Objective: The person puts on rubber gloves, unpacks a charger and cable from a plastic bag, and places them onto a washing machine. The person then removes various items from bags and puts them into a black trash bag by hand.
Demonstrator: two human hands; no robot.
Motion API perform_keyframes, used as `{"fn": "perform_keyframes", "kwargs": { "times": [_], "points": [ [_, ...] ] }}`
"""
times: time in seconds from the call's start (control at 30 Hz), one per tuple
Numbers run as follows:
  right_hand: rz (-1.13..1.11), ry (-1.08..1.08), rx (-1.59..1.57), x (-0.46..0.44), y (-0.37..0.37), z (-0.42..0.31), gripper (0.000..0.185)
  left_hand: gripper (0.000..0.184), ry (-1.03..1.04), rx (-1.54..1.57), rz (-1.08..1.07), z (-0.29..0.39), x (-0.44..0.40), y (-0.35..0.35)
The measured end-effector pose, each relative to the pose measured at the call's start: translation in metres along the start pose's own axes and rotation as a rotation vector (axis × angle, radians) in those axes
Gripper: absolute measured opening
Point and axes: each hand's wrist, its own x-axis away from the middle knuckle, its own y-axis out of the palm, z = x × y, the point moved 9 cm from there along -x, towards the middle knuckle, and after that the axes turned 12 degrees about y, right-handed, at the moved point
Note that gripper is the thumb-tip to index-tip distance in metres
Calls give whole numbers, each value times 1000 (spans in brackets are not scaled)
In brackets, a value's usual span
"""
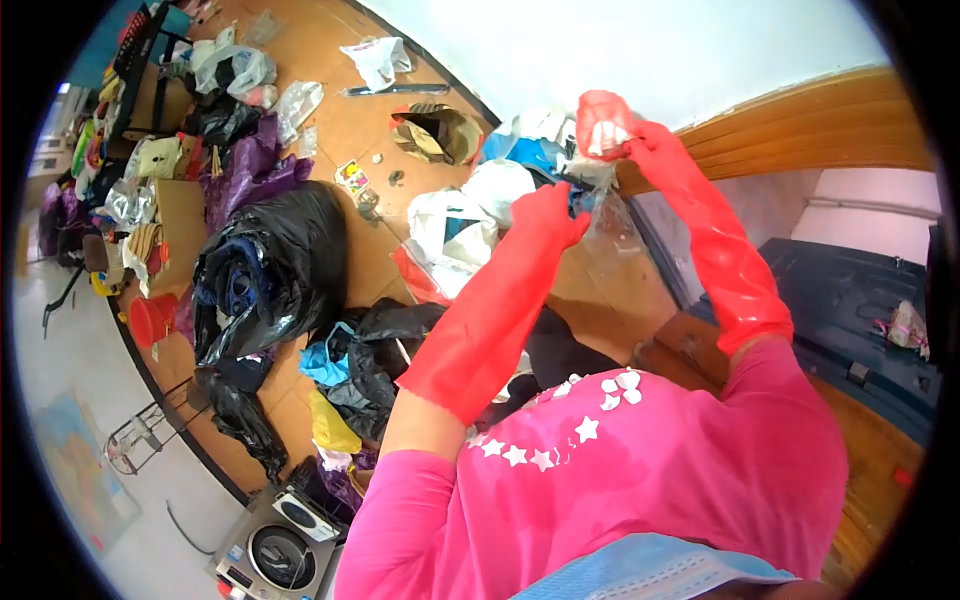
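Observation:
Both my hands wear long red rubber gloves. My right hand (648,146) is raised at the wall's edge, its fingers closed on a small see-through red plastic bag (603,112) with something white in it. Lower and to the left, my left hand (548,212) is closed beside a clear plastic bag (612,222) and a blue plastic bag (522,150); what its fingers grip, if anything, is hidden. White plastic bags (452,232) lie on the floor just left of that hand.
A large black garbage bag (315,235) stuffed with dark cloth lies on the tiled floor. An open camouflage-patterned item (436,134) is near the wall. A red bucket (152,320), a stereo speaker (283,555) and a wooden door frame (790,125) are around me.

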Motion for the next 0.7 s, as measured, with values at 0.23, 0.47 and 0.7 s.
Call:
{"fn": "perform_keyframes", "kwargs": {
  "times": [0.23,0.47,0.7],
  "points": [
    [-43,46,206,-63,73,71,30,54,-44,167,99,-57,68,34],
    [-119,172,244,-81,103,63,55,52,-499,325,75,-161,253,131],
    [175,-116,534,-7,166,-88,57,51,-1038,569,294,-207,466,252]
  ]
}}
